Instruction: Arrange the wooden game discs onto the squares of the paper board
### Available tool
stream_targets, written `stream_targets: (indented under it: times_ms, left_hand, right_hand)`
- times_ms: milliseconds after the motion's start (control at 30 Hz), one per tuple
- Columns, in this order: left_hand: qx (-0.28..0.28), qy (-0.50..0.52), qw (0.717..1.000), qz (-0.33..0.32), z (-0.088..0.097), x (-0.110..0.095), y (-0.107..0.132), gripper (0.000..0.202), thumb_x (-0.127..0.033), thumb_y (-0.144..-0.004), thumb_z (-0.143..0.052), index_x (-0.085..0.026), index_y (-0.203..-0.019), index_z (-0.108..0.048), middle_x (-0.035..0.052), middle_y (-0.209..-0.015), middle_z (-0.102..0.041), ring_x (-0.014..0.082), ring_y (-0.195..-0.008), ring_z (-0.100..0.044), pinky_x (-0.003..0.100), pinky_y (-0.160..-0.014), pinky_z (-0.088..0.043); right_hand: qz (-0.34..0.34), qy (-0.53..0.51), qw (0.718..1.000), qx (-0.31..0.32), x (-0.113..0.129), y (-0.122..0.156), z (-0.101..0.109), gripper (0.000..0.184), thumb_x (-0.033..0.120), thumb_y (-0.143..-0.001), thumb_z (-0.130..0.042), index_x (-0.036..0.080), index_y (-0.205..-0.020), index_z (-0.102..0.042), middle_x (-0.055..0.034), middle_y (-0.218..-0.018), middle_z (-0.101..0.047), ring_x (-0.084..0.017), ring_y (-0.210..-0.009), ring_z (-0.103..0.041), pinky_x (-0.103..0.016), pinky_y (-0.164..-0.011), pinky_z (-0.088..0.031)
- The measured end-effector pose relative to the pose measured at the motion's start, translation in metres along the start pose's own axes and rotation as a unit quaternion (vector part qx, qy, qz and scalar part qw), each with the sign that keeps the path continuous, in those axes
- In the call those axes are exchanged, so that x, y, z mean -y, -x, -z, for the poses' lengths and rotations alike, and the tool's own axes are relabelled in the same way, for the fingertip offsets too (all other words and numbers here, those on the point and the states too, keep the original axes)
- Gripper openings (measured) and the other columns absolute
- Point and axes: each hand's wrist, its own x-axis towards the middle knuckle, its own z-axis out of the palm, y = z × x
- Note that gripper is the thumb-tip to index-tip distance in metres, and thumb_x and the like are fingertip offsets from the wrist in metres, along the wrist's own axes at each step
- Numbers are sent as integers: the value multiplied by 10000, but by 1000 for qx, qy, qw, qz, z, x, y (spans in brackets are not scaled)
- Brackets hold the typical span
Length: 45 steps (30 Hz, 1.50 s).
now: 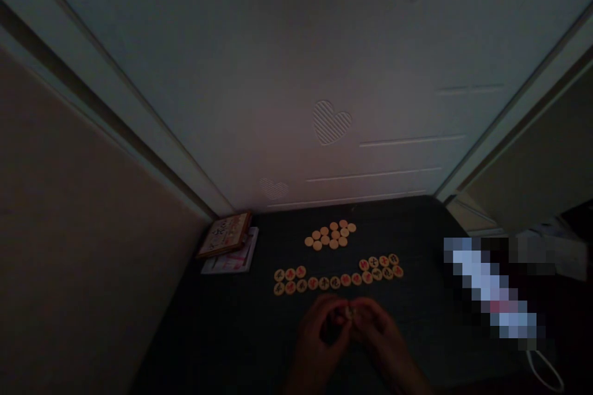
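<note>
My left hand (pixel 323 334) and my right hand (pixel 382 334) meet at the front of the dark table, fingertips closed together around a small round Chinese chess piece (pixel 350 313). Little of that piece shows between the fingers, and its marking cannot be read. Just beyond my hands runs a long row of round wooden Chinese chess pieces (pixel 324 283) with red or black characters facing up. Behind its left end lie three more pieces (pixel 290 274), and behind its right end several others (pixel 378 261). Farther back, a loose cluster of pieces (pixel 325 240) shows plain faces.
At the back left of the dark table (pixel 222 321), a wooden box (pixel 227 234) with printed characters rests on a pale booklet or box (pixel 234 262). A white panel (pixel 287 136) with heart patterns rises behind. A blurred-out object (pixel 493 290) and white cord (pixel 546 370) are at right.
</note>
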Motion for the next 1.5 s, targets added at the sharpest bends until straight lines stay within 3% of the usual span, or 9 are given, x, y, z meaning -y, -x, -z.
stream_targets:
  times_ms: [200,300,367,500,633,767,900,1067,1500]
  left_hand:
    - [-6,-14,1000,-9,3,8,4,206,-231,-869,-685,-256,-1072,-713,41,-957,-723,171,-772,-677,276,-707,-575]
    - [-29,-43,999,-11,17,15,5,201,-285,-888,-675,-253,-1084,-711,35,-924,-723,162,-707,-664,281,-667,-582]
    - [-59,-73,995,-18,34,23,4,188,-321,-915,-644,-250,-1073,-716,44,-950,-726,167,-711,-672,299,-675,-593]
    - [-115,-160,979,-49,73,46,0,201,-374,-936,-614,-263,-1065,-722,70,-1084,-720,243,-985,-691,402,-859,-596]
    - [-158,-220,961,-63,102,68,-2,252,-380,-924,-630,-262,-1138,-693,76,-1144,-691,273,-1076,-652,474,-958,-554]
    - [-187,-240,951,-49,110,81,1,336,-399,-925,-621,-238,-1219,-649,99,-1214,-651,299,-1143,-611,515,-996,-526]
    - [-174,-234,956,-26,109,86,2,337,-391,-939,-597,-244,-1240,-632,105,-1248,-631,302,-1182,-588,532,-1018,-510]
    - [-181,-228,956,-24,111,86,1,315,-404,-935,-598,-247,-1202,-650,104,-1241,-633,305,-1174,-592,534,-1012,-512]
    - [-165,-235,957,-27,111,84,1,234,-375,-948,-598,-258,-1132,-684,85,-1245,-629,286,-1168,-594,507,-1020,-512]
  right_hand:
    - [31,120,992,-7,7,1,-6,430,597,-784,-789,218,-982,-748,-65,-952,-767,-240,-909,-727,-343,-819,-582]
    - [57,210,976,-16,26,-1,-14,419,585,-838,-738,225,-1053,-733,-62,-930,-770,-226,-841,-732,-338,-790,-580]
    - [66,265,962,3,42,-7,-20,415,552,-898,-682,246,-1177,-695,-68,-1034,-767,-227,-913,-735,-353,-854,-568]
    - [112,374,920,31,71,-28,-33,338,476,-926,-662,256,-1182,-660,-55,-1071,-761,-223,-999,-717,-338,-864,-556]
    - [126,440,888,55,80,-58,-50,245,384,-945,-628,237,-1142,-623,-32,-956,-771,-193,-844,-731,-302,-743,-555]
    - [152,535,826,98,75,-89,-65,139,341,-941,-641,222,-973,-705,-24,-921,-769,-180,-842,-718,-280,-757,-520]
    - [149,607,774,101,65,-110,-72,95,292,-891,-700,216,-875,-754,-22,-877,-761,-171,-806,-695,-264,-730,-487]
    - [133,608,776,101,58,-118,-71,77,257,-881,-695,206,-867,-750,-7,-803,-753,-146,-725,-689,-230,-645,-473]
    - [138,610,774,100,50,-119,-73,23,212,-854,-704,204,-862,-724,-2,-780,-745,-144,-707,-683,-229,-632,-469]
